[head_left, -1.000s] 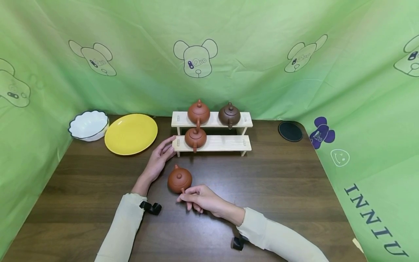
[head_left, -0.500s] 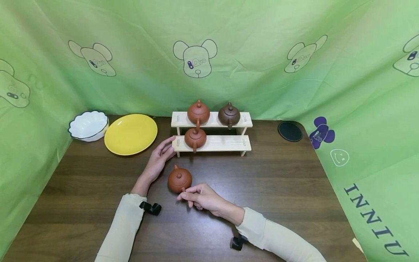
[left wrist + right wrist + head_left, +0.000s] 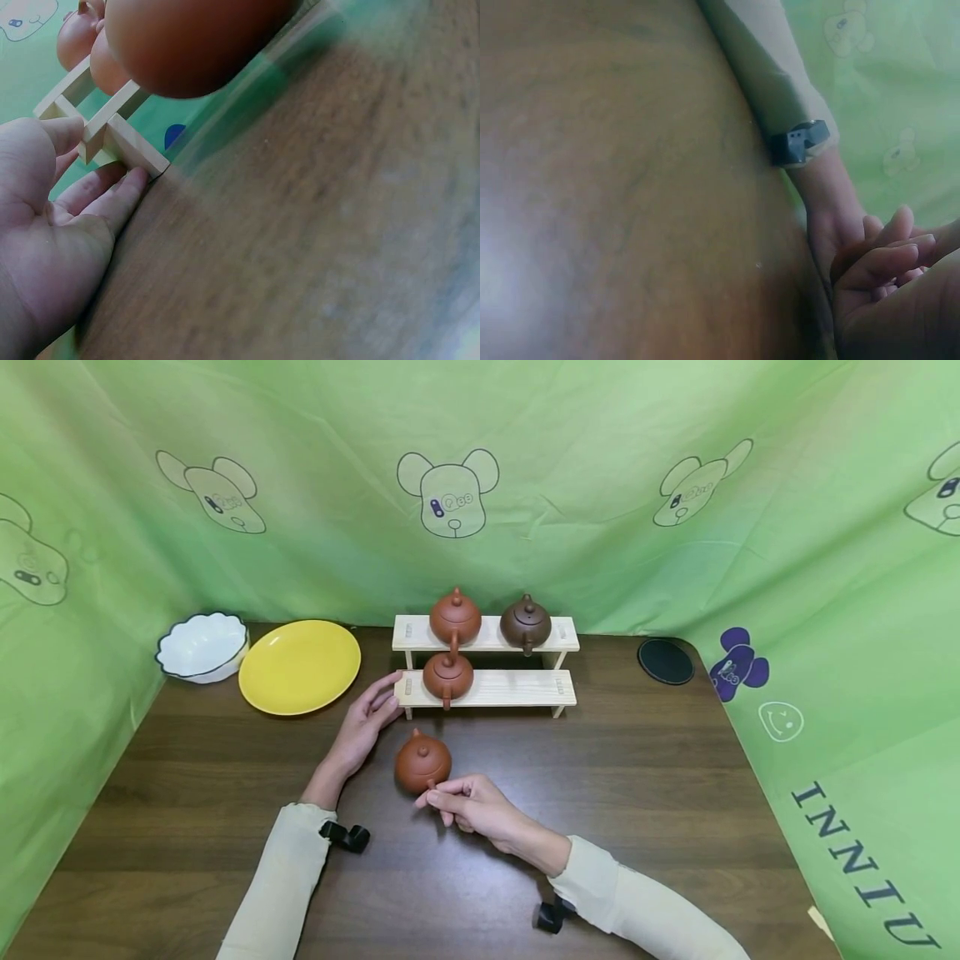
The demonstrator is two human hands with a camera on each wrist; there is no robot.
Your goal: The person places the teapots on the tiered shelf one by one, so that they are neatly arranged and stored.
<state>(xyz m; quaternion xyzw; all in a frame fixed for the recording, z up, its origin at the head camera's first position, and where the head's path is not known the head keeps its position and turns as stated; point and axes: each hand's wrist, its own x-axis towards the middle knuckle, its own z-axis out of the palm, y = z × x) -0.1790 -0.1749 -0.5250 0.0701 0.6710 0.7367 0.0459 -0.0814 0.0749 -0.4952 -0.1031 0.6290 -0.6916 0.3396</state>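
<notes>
My right hand (image 3: 480, 810) pinches the handle of a reddish-brown clay teapot (image 3: 423, 763), its spout facing the back, in front of the stand. In the left wrist view this teapot (image 3: 199, 45) looms large at the top. My left hand (image 3: 360, 731) holds the left end of the lower tier of a two-step wooden stand (image 3: 517, 688), thumb and fingers around its end in the left wrist view. Another reddish teapot (image 3: 448, 677) stands on the lower tier. The upper tier bears a reddish teapot (image 3: 455, 618) and a dark brown teapot (image 3: 526, 623).
At the back left, a yellow plate (image 3: 300, 668) lies beside a white scalloped bowl (image 3: 202, 647) with a dark rim. A round black coaster (image 3: 665, 661) lies at the back right of the wooden table (image 3: 637, 793). Green cloth (image 3: 570, 485) surrounds the table.
The right hand has moved the pinched teapot slightly back and to the right, nearer the stand. The left hand stays at the stand's end.
</notes>
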